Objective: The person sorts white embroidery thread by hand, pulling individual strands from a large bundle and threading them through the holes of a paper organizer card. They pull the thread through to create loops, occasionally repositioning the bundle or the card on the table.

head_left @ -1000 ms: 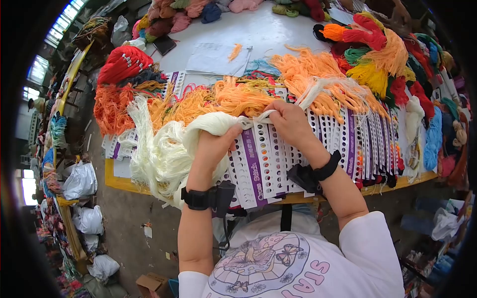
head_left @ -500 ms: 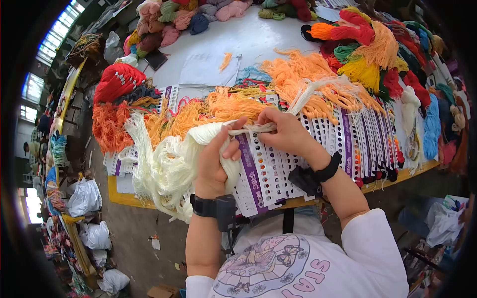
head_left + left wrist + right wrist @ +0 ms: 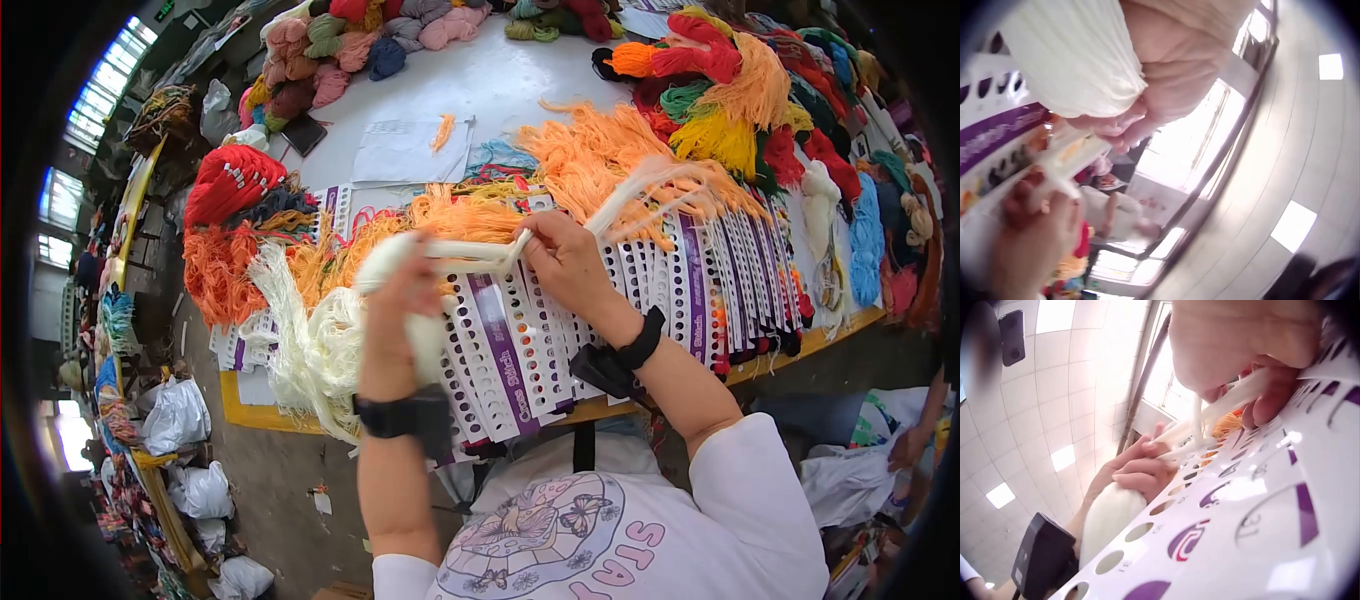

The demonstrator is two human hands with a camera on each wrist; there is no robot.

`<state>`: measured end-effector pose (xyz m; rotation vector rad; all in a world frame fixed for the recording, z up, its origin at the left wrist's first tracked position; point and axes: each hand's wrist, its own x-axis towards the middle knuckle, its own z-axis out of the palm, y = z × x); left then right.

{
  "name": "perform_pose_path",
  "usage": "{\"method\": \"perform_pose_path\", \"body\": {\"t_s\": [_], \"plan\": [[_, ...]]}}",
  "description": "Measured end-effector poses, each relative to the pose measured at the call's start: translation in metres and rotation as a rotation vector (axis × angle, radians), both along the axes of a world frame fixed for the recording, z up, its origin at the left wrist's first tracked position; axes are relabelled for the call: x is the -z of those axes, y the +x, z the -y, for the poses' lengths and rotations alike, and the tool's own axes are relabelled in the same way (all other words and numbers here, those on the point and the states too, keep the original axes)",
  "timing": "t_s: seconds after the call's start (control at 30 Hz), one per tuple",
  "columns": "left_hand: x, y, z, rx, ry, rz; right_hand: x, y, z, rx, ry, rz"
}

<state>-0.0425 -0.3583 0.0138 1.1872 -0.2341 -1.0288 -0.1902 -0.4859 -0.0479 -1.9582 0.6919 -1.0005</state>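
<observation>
The table [image 3: 540, 75] is largely buried under coloured skeins, and the punched thread cards [image 3: 520, 330] read "Cross Stitch". Above them the blurred left hand [image 3: 395, 300] grips the cream yarn bundle [image 3: 320, 340], while the right hand [image 3: 565, 262] pinches a drawn-out cream strand [image 3: 470, 252] between its fingers [image 3: 1272, 403].

We have lifted our left hand [image 3: 395, 300] with the cream thread bundle [image 3: 400, 262] toward the frame's centre, drawing the strand taut from our right hand [image 3: 565, 262].

"Cross Stitch" on purple card strip [image 3: 508, 362]
</observation>
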Motion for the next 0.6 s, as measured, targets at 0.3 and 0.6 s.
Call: {"method": "perform_pose_path", "body": {"t_s": [0.3, 0.6], "plan": [[-0.004, 0.096, -0.05, -0.546, 0.339, 1.042, -0.016, -0.003, -0.004, -0.062, 0.202, -0.231], [0.053, -0.004, 0.006, 0.158, 0.088, 1.806, -0.022, 0.001, -0.008, -0.173, -0.023, -0.189]]}}
